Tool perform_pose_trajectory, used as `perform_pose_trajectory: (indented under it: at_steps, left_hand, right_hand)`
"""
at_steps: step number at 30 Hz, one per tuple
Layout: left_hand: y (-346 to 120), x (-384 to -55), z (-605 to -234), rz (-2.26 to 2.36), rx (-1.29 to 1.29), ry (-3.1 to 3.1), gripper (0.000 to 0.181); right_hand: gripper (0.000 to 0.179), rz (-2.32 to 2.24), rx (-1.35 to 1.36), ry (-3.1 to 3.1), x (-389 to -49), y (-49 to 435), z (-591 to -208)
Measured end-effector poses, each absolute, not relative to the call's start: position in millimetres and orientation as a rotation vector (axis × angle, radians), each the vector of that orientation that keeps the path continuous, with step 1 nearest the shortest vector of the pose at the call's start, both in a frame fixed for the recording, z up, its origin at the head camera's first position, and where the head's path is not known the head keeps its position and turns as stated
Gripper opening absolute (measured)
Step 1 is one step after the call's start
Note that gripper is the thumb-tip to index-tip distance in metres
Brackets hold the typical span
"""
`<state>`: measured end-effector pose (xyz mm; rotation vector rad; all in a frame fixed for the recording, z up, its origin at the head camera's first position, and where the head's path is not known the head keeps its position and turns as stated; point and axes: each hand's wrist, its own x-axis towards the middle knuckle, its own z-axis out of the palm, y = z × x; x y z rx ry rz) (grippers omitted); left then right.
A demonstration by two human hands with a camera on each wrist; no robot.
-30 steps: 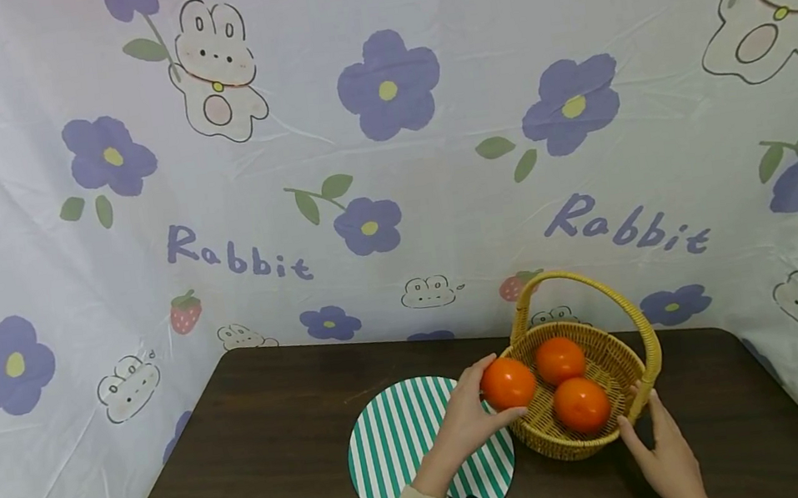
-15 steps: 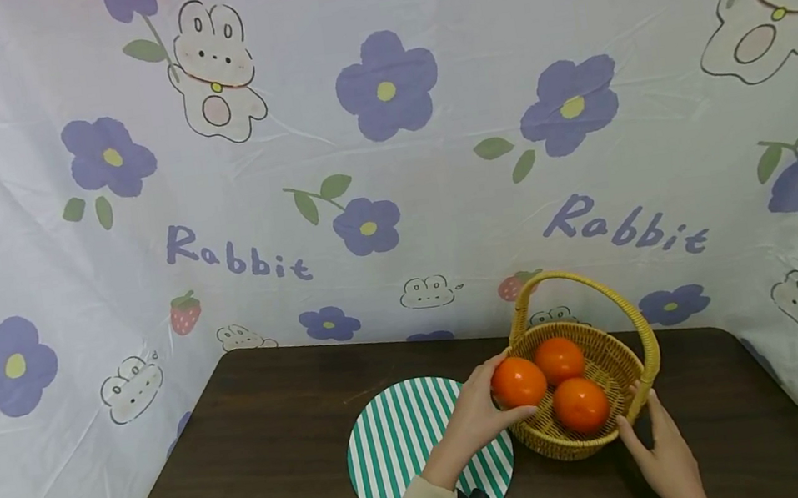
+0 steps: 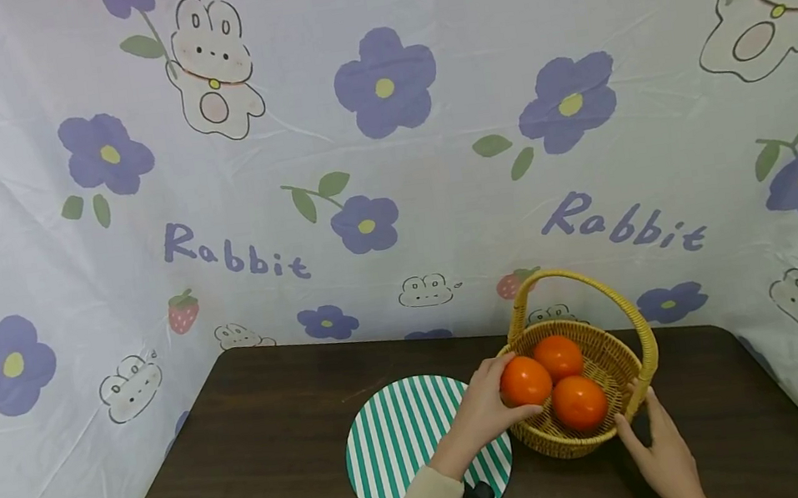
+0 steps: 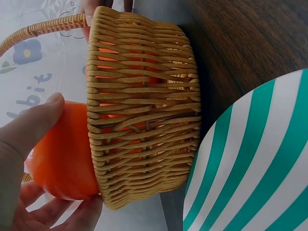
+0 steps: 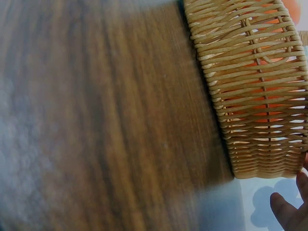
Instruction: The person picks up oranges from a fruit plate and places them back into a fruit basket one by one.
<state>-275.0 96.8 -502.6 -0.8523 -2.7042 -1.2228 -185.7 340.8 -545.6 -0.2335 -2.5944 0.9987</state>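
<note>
A smooth orange-red persimmon is held in my left hand, thumb on the near side and fingers on the far side. The fruit overlaps the left rim of the yellow wicker basket; in the left wrist view the persimmon sits right at the rim, partly behind the weave. Inside the basket lie two more persimmons, one at the back and one in front. My right hand holds the basket's right side at the foot of its handle, thumb in front, some fingers hidden behind.
A round green-and-white striped mat lies left of the basket, under my left forearm. The dark wooden table carries everything. Behind it hangs a white cloth printed with flowers and rabbits. The arched handle rises over the basket.
My left hand has moved right with the persimmon, from outside the basket's left rim to over its left side, closer to the other two. The right hand and basket have stayed put.
</note>
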Motion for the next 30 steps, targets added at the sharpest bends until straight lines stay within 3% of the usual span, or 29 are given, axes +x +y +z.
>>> perform_pose_trajectory:
  at_steps: [30]
  left_hand:
    - [115, -284, -508, -0.65, -0.901, -2.79, 0.081]
  right_hand:
    - [0.065, 0.972, -0.225, -2.569, -186, 341, -547]
